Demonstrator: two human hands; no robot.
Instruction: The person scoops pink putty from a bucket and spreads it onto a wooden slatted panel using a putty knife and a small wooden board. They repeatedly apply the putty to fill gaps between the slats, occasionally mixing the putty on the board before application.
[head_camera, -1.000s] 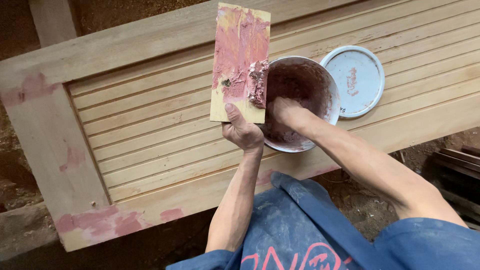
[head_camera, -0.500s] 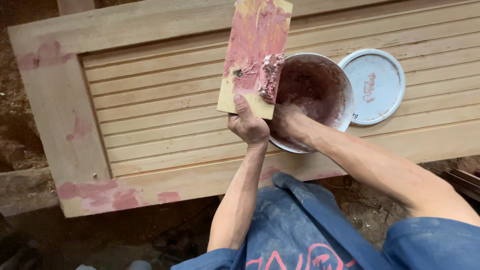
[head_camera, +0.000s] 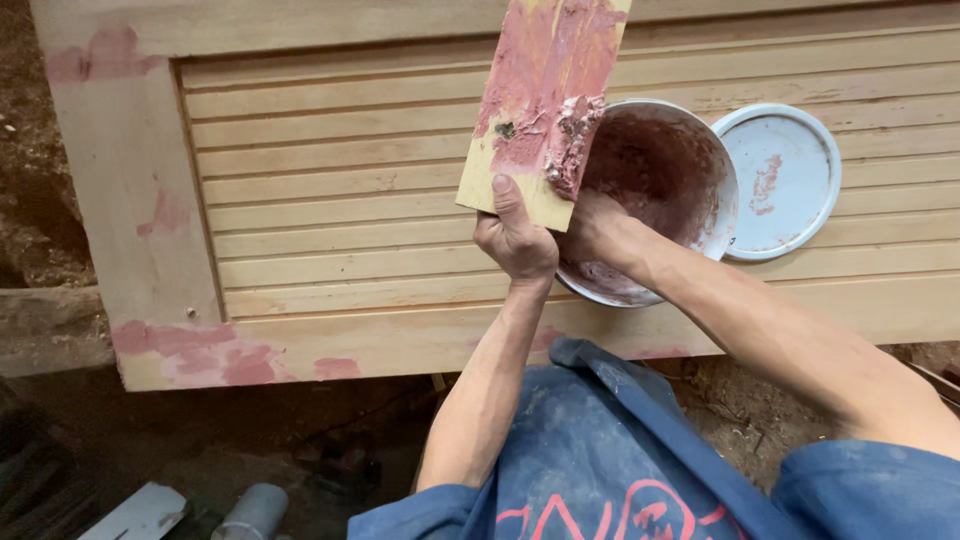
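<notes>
The left hand (head_camera: 515, 235) grips the near end of the one flat wooden board (head_camera: 545, 105), whose long axis runs away and slightly right, its face smeared with pink putty. The right hand (head_camera: 592, 228), touching the board's right edge, appears closed on something hidden, just above the single round tub (head_camera: 700, 160); one lid (head_camera: 785, 180) lies to its right on the slatted door (head_camera: 330, 200).

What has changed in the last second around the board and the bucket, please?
Little: the view drifted left, so everything sits further right and higher in frame. The left hand still grips the paste-smeared board, the right hand stays at the bucket, and the lid still lies beside it on the slatted door.
</notes>
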